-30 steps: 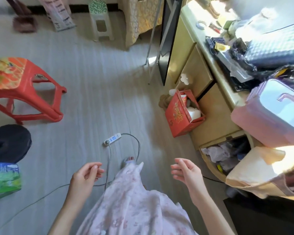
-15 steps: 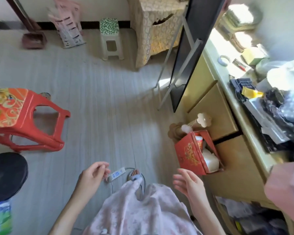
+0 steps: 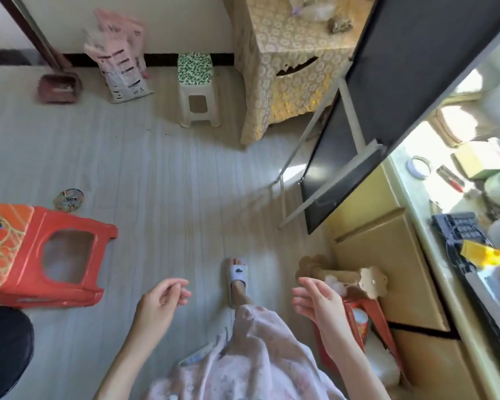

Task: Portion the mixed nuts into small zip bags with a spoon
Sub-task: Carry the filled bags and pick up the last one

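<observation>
Nuts unseen (red box (image 3: 355,327) open)

The person's left hand (image 3: 162,303) hangs at seven o'clock over the pale plank floor (image 3: 156,174), fingers (image 3: 182,293) loosely curled and holding nothing. The right hand (image 3: 319,303) hangs at five o'clock, fingers straighter, also holding nothing. Between them a foot in a white slipper (image 3: 237,274) shows above a pink floral skirt (image 3: 243,362). A red stool (image 3: 41,255) stands at nine o'clock, a green-topped stool (image 3: 195,88) at twelve. At three o'clock a cluttered counter (image 3: 416,215) runs along the right edge, with a red box (image 3: 358,327) on the floor beside it.
</observation>
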